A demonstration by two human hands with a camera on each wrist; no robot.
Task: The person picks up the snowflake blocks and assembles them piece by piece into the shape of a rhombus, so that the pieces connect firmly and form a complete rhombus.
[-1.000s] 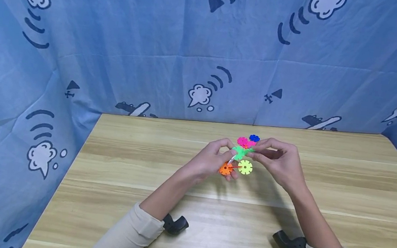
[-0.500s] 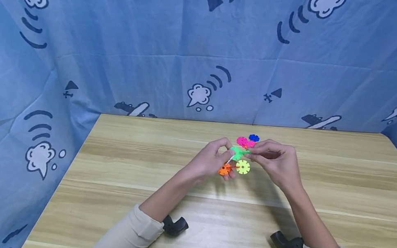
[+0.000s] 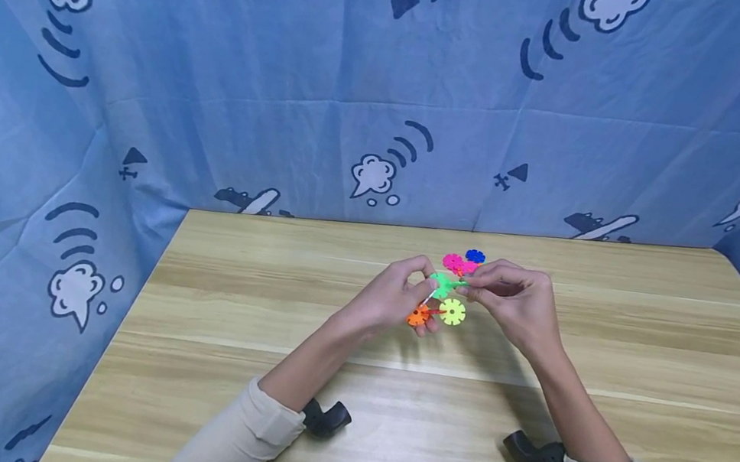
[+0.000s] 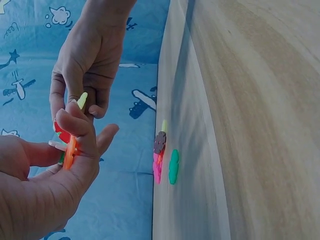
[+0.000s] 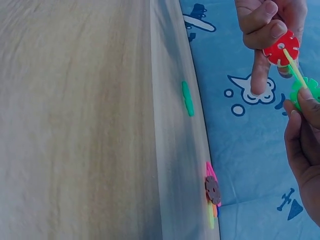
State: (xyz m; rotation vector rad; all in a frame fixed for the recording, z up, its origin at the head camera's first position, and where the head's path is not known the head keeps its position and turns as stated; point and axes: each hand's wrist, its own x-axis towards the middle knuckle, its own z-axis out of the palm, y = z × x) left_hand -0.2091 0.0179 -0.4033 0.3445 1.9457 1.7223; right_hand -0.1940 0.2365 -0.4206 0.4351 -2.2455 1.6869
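Note:
My left hand [image 3: 397, 296] grips a joined group of notched plastic discs in the air. In the head view it includes a green disc [image 3: 441, 286], an orange disc [image 3: 418, 315] and a yellow disc [image 3: 452, 312]; a white disc [image 3: 430, 296] shows edge-on. A red disc [image 5: 281, 48] of the group faces the right wrist view. My right hand [image 3: 521, 300] pinches a second green disc [image 3: 460, 283], edge-on against the first green one. Its fingertips hide much of this disc, and whether the two green discs interlock I cannot tell.
Behind the hands, loose discs lie on the wooden table [image 3: 229, 306]: a pink disc [image 3: 453, 262], a blue disc [image 3: 475, 256], a brown disc [image 5: 212, 190] and a green disc [image 5: 187, 98]. A blue patterned curtain [image 3: 250, 131] borders the table's far edge.
Over the last second both hands have shifted slightly left together with the joined discs. The grips look the same, and the loose discs stay where they were.

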